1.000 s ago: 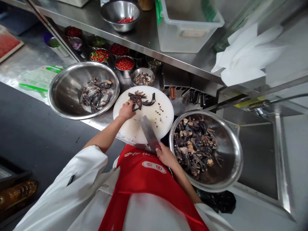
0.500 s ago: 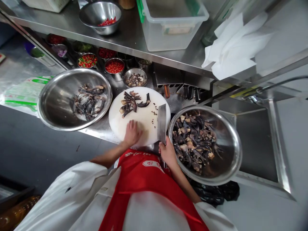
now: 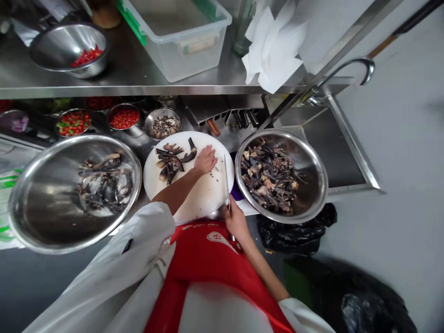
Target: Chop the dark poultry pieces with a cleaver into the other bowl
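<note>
**Hands at the round white board, cleaver held on edge**

The left hand lies flat and open on the round white cutting board, fingers spread toward the board's far right part, grasping nothing. Just to its left, touching or nearly touching the fingertips, sits a small heap of dark curved pieces, brown-black with paler ends. A few tiny dark scraps dot the board beside the hand.

The right hand is clenched around the handle of a steel cleaver, which stands on edge along the board's right rim so that only the thin line of its blade shows, pointing away from the person. The hand sits at the near edge of the board, just above a red apron worn over a white jacket.

Right of the cleaver, close to the board, a large round steel bowl holds a heaped pile of the same dark pieces mixed with pale bits. Left of the board, a second, larger steel bowl holds a thinner scatter of dark strips.

Behind the board stand small steel cups: one of dark chopped bits, one of chopped red chilli, one of mixed red and green. On the steel shelf above rest a clear plastic tub, a steel bowl with red pieces and crumpled white paper. A sink with a curved tap lies to the right, and a black bag hangs below the right bowl
</note>
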A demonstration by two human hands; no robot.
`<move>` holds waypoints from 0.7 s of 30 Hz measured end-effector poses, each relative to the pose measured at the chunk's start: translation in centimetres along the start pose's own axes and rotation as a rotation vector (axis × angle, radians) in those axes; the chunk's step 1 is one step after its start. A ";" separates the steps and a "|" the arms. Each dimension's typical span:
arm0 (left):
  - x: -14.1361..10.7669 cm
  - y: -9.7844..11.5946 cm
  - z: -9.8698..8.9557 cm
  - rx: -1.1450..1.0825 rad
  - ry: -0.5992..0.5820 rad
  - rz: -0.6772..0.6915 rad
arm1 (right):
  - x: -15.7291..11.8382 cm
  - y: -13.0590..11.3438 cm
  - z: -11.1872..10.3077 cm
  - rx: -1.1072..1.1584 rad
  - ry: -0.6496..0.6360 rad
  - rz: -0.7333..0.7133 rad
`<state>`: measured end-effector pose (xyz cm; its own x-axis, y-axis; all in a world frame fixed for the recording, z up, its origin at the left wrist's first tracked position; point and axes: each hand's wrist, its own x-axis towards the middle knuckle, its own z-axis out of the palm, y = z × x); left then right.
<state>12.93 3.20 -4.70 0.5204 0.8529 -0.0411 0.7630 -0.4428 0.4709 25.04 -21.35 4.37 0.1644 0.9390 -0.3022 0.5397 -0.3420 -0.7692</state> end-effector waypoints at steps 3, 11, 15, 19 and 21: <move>-1.0 -0.1 -0.1 -0.053 -0.102 0.254 | -1.6 -0.5 1.0 0.194 0.033 0.105; -0.8 0.3 0.0 -0.122 -0.226 0.478 | -8.8 2.1 2.0 0.821 -0.075 0.474; -4.1 0.4 -0.3 -0.220 -0.265 0.522 | -10.8 3.0 3.5 0.913 -0.043 0.575; -7.7 1.2 -0.1 -0.344 -0.260 0.432 | -9.1 3.2 6.0 0.901 0.066 0.583; -8.8 1.8 0.3 -0.390 -0.188 0.370 | -7.1 3.2 6.9 0.879 0.119 0.542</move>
<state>9.85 -5.20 -3.72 0.8126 0.5807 0.0491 0.3373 -0.5373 0.7730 19.85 -29.39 0.17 0.3115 0.6326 -0.7091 -0.4155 -0.5804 -0.7004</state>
